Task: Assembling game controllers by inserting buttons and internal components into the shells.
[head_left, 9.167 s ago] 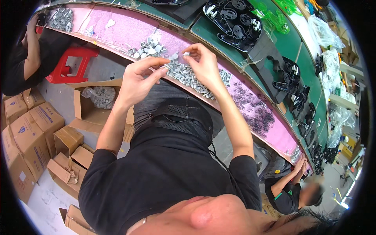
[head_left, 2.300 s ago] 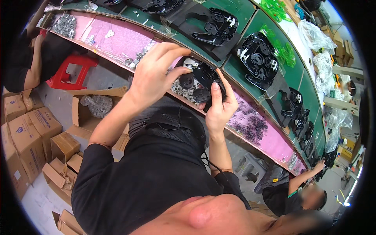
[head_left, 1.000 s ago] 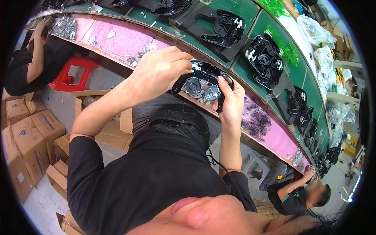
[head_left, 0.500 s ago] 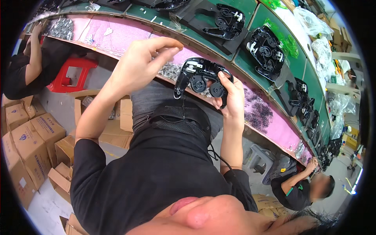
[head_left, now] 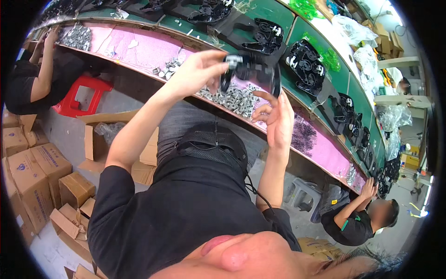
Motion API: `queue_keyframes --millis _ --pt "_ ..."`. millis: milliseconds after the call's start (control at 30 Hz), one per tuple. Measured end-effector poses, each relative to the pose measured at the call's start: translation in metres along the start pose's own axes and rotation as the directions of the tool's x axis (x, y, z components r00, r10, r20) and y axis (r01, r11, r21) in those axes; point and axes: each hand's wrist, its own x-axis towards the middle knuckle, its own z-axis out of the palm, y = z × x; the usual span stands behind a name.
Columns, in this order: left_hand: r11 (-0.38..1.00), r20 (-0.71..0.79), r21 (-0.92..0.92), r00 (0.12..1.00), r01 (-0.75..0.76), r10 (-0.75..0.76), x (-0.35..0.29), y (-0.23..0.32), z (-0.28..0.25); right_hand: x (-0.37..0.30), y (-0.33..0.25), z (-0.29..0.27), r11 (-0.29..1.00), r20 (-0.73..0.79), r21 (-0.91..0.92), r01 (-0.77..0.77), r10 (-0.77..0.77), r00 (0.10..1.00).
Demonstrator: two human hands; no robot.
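Note:
A glossy black game controller shell (head_left: 254,73), blurred by motion, is held up over the pink-lined trough (head_left: 332,151). My left hand (head_left: 199,74) pinches its left end between thumb and fingers, beside a white part. My right hand (head_left: 278,123) is just below the shell's right end, palm turned up and fingers apart. One of its fingertips overlaps the shell's lower edge; whether it touches I cannot tell. Below the shell, small grey cylindrical parts (head_left: 234,100) lie heaped in the trough. Small black parts (head_left: 304,137) are spread to the right of my right hand.
More black shells (head_left: 305,65) rest along the green conveyor (head_left: 290,100), some on dark holders. Co-workers sit at left (head_left: 35,83) and right (head_left: 355,214). A red stool (head_left: 83,95), a grey stool (head_left: 302,197) and cardboard boxes (head_left: 39,172) stand on the floor.
The shell has gone from my right hand into my left, rising and tilting. My right hand's fingers have come off its face and spread. My left hand has moved right to the shell.

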Motion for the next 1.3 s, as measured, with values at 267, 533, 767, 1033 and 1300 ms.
queue_keyframes --millis 267,533,767,1033,1300 --pt "0.898 -0.434 -0.287 0.881 -0.332 0.187 0.084 -0.026 0.022 -0.041 0.019 -0.03 0.983 -0.049 -0.182 0.035 -0.045 0.998" --pt "0.971 -0.417 -0.019 0.884 -0.238 0.209 -0.005 -0.056 -0.037 -0.055 0.045 -0.072 0.943 -0.252 -0.324 0.072 -0.16 0.954" --pt "0.398 -0.127 0.916 0.901 -0.055 0.415 -0.009 -0.068 -0.061 -0.044 0.051 -0.074 0.874 -0.27 -0.477 0.094 -0.248 0.93" --pt "0.309 0.065 0.938 0.956 -0.156 0.286 0.023 -0.068 -0.01 -0.011 0.053 -0.073 0.239 -0.109 -0.971 0.021 -0.516 0.85" --pt "0.342 0.194 0.901 0.953 -0.266 0.231 0.066 -0.083 0.051 0.04 0.071 -0.081 -0.184 0.216 -0.973 0.141 -0.5 0.839"
